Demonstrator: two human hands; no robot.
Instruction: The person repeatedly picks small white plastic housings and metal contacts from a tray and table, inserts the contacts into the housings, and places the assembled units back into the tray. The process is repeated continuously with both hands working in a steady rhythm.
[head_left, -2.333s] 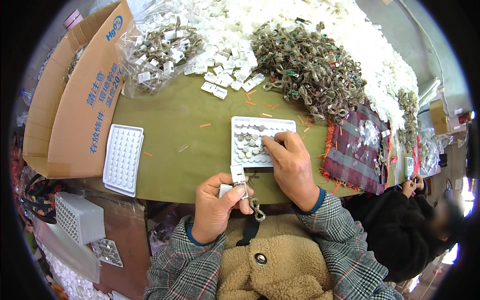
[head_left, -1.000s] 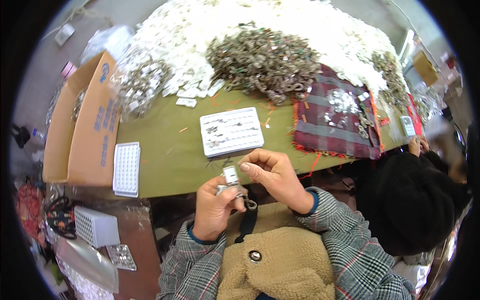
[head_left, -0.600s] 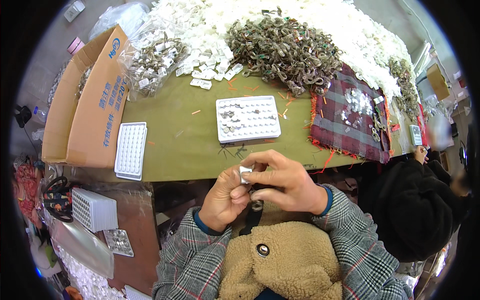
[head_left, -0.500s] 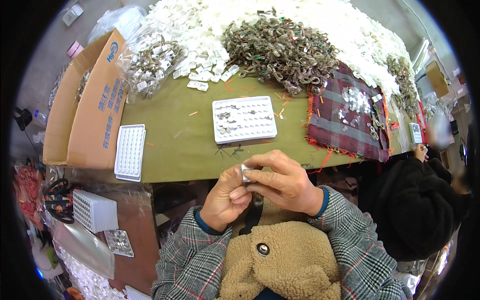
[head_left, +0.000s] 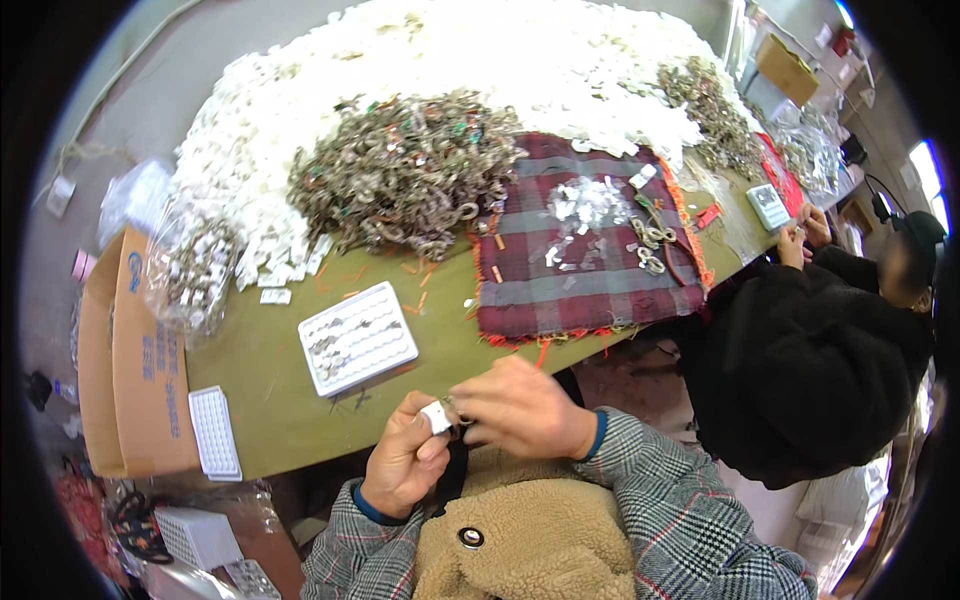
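Lower centre of the frame: left hand (head_left: 402, 468) pinching a small white plastic piece (head_left: 436, 416) between thumb and fingers; right hand (head_left: 517, 408), fingers curled closed, touching the same piece. Above, on the green table (head_left: 262, 385): white compartment tray (head_left: 357, 337), plaid cloth (head_left: 580, 240), heap of metal rings (head_left: 405, 170).
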